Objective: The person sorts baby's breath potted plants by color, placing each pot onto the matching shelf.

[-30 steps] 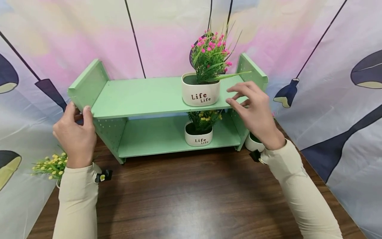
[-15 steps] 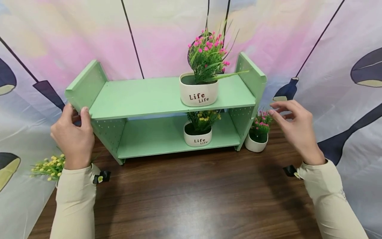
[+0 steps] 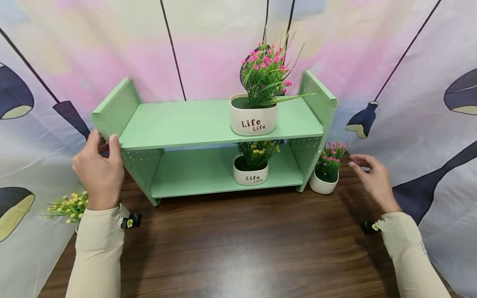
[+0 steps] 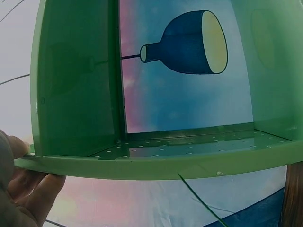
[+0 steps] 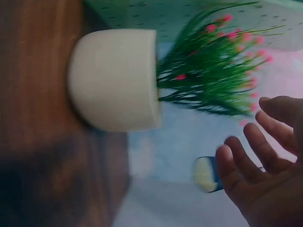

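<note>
A green two-tier shelf (image 3: 179,120) stands on the wooden table. My left hand (image 3: 104,140) grips the front edge of its left side panel (image 4: 71,85), thumb on one face and fingers (image 4: 28,184) on the other. A white "Life" pot with pink flowers (image 3: 253,118) sits on the upper board, and a smaller one with yellow flowers (image 3: 250,174) sits on the lower. A small white pot of pink flowers (image 3: 322,184) (image 5: 113,78) stands on the table beside the shelf's right foot. My right hand (image 3: 359,163) (image 5: 265,165) hovers just right of it, fingers spread, holding nothing.
Another plant with yellow flowers (image 3: 68,205) lies at the table's left edge behind my left forearm. A printed cloth backdrop (image 3: 410,82) hangs close behind and on both sides. The brown tabletop (image 3: 238,248) stretches in front of the shelf.
My right hand left the upper board near the "Life" pot, swung right and down, and now hovers by the small pot on the table. My left hand kept its grip.
</note>
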{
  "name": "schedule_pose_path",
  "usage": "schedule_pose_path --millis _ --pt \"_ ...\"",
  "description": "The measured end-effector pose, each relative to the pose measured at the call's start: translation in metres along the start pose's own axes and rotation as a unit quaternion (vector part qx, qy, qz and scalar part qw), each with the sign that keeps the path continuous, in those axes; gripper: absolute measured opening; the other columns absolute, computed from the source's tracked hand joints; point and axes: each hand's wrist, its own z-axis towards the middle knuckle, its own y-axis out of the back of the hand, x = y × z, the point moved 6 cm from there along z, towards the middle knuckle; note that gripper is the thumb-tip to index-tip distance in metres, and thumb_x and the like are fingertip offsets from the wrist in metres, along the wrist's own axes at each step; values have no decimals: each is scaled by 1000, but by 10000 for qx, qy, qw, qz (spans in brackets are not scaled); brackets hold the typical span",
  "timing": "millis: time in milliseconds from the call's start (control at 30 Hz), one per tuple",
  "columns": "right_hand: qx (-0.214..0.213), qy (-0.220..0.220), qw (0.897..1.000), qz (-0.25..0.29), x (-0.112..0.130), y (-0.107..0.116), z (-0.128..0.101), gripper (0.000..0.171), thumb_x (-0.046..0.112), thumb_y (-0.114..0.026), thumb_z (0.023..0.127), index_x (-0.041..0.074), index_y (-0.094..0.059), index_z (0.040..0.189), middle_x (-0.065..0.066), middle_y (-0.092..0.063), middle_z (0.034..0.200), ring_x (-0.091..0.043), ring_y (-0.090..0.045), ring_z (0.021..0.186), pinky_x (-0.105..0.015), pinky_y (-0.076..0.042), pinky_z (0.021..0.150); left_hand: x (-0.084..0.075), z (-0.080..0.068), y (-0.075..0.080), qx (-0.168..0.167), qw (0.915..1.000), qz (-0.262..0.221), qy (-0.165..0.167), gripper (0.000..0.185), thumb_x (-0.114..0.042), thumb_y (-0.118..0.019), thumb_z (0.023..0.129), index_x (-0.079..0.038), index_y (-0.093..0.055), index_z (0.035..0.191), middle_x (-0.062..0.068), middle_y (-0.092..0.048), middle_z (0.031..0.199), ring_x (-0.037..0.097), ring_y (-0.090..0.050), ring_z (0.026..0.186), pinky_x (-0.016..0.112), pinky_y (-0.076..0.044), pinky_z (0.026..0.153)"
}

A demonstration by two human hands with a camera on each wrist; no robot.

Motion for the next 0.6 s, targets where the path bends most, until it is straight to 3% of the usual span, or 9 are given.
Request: schedule_pose_path --millis 133,200,267,300,400,533,600 --pt "741 -90 9970 -225 -12 -17 -4 31 15 -59 109 -4 -67 132 -24 -65 126 -2 -59 97 -16 -44 77 3 1 2 -57 10000 -37 36 32 -33 -65 104 -3 -74 110 16 -80 106 0 -71 88 61 -47 91" --pt "1032 -117 9941 -323 -16 -24 -6 32 16 -55 111 -4 -65 135 -28 -64 129 -17 -65 94 -19 -46 73 4 1 3 -83 10000 -22 43 32 -34 -66 104 -3 -74 110 16 -80 106 -7 -67 87 61 -47 91" --pt "1156 -91 9924 -402 -20 -29 -5 32 13 -53 111 -5 -64 136 -29 -64 130 -28 -67 92 -19 -48 71 3 1 3 -75 10000 -7 28 32 -33 -65 104 -3 -74 110 17 -80 106 0 -72 89 61 -47 89" --pt "1174 -57 9922 -426 -22 -32 -5 31 10 -53 111 -6 -64 135 -30 -64 130 -32 -68 90 -18 -48 70 3 1 3 -60 10000 8 10 32 -33 -65 105 -2 -74 111 17 -80 106 12 -76 91 61 -47 89" --pt "1225 165 9905 -604 -31 -38 -3 29 1 -55 108 -9 -63 134 -33 -63 130 -44 -67 99 -38 -56 81 1 2 1 -7 10000 11 -35 33 -32 -64 105 -1 -73 112 19 -79 107 44 -75 94 61 -46 88" --pt "1573 284 9833 -873 -44 -47 -2 33 -3 -57 105 -12 -59 137 -35 -59 135 -56 -60 115 -68 -50 90 0 1 -1 34 10000 -41 -32 33 -31 -63 106 -1 -73 112 20 -79 108 45 -75 95 62 -46 88" --pt "1746 331 9788 -1016 -48 -50 -2 35 -5 -58 103 -13 -59 137 -36 -56 140 -57 -58 119 -69 -49 93 0 1 -2 49 10000 -53 -35 32 -31 -64 106 -1 -72 112 21 -79 108 45 -75 95 62 -46 88"
